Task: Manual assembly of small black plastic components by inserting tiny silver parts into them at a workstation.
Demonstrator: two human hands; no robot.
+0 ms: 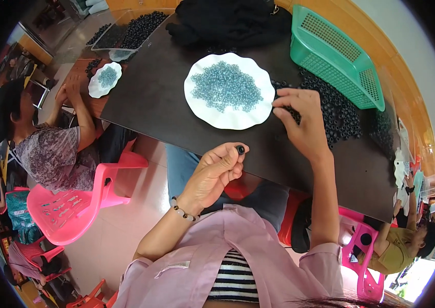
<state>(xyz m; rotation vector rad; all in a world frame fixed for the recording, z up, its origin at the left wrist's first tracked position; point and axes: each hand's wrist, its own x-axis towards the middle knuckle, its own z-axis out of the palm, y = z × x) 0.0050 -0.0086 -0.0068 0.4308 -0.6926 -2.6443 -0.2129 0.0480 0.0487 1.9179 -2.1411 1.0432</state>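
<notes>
My left hand (214, 172) is closed in a pinch above the table's near edge. Between its thumb and fingers is a small black round part (240, 150) with a hollow in its upturned end. My right hand (302, 120) is at the right rim of a white scalloped plate (227, 121), thumb and fingertips drawn together; whatever they hold is too small to make out. Heaped on that plate are many small translucent bluish pieces (225, 87). Black round parts (338, 115) like the held one lie loose beside and beyond my right hand.
A green perforated basket (330, 61) stands at the far right of the dark table (150, 102). Black cloth (227, 23) lies at the back. Clear bins of black parts (143, 31) and a smaller plate (97, 90) are left, near a seated person (58, 149) on a pink chair (73, 210).
</notes>
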